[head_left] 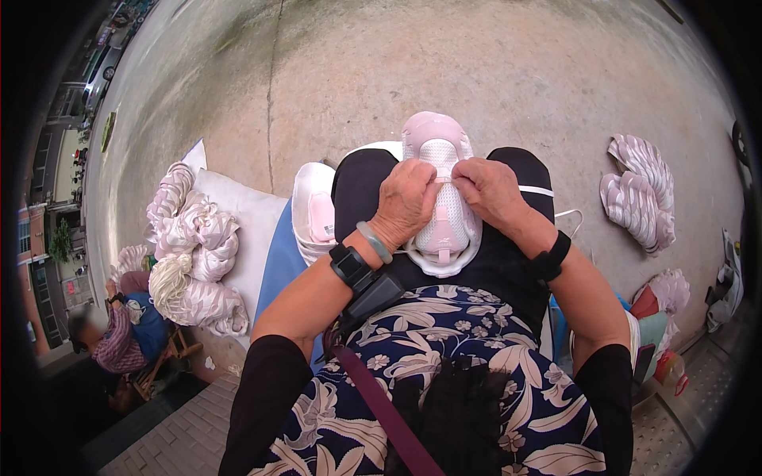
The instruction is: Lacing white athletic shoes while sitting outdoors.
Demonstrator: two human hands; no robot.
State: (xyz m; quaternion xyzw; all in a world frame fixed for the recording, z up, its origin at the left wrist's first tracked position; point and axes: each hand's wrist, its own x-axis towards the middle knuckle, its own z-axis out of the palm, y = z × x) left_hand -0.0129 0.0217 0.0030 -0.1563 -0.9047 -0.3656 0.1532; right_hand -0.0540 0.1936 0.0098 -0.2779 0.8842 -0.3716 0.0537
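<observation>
A pink and white mesh sneaker (446, 218) rests on my lap between my knees, its pink toe pointing away from me. My left hand (409, 198) is closed in a pinch at the left edge of its lacing area. Opposite, my right hand (490, 189) pinches at the right edge. A thin pale shoelace (443, 179) seems to run across the shoe between my fingertips; the pinched ends are hidden. By my left knee lies a white shoe piece (314, 202) with a pink insole. A white band (536, 190) crosses my right knee.
Bundled pink and white shoe uppers (198, 226) lie on a white sheet (242, 210) at left. Another bundle (639, 194) lies on the concrete floor at right, with more pieces (667, 293) nearer me. A seated person (127, 333) is at far left.
</observation>
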